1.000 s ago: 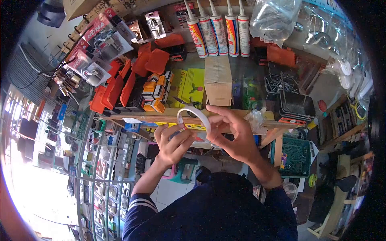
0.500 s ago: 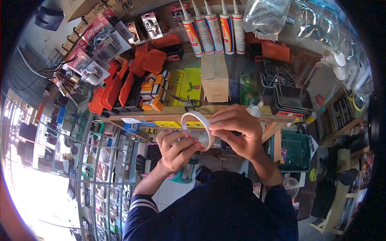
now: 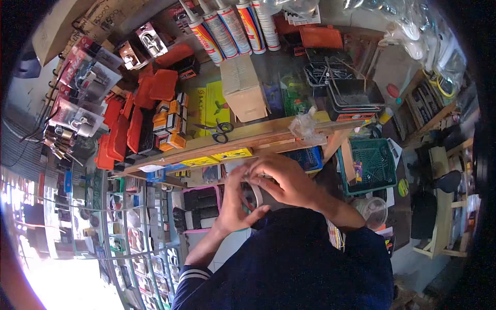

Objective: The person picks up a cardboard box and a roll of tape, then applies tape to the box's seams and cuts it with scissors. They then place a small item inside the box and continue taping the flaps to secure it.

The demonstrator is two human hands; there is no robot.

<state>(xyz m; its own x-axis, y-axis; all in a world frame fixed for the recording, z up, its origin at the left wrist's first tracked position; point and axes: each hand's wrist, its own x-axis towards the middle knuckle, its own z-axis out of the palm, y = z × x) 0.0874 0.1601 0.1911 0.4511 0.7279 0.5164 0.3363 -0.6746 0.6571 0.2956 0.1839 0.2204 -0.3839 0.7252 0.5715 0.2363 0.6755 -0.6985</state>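
Note:
A narrow roll of tape (image 3: 257,196), seen as a pale ring, is held upright in front of my chest. My left hand (image 3: 236,206) wraps around its left side, with the thumb at the lower edge. At the roll's top, my right hand (image 3: 287,178) is bent with its fingertips pinched together, close to the left fingers. What those fingertips grip is blurred and partly hidden. Scissors (image 3: 219,132) with dark handles lie on the shelf edge beyond my hands.
Wooden shelf (image 3: 191,150) ahead carries a cardboard box (image 3: 245,90), several sealant tubes (image 3: 227,33), orange boxes (image 3: 169,121) and red-lidded bins (image 3: 120,137). Right of my arm is a green basket (image 3: 377,173). Packaged padlocks (image 3: 90,77) hang at left; a wire rack (image 3: 129,222) stands lower left.
My hands and the tape roll have come lower and nearer my body. The right fingers have moved over the roll's top toward the left hand. The view has turned and shifted.

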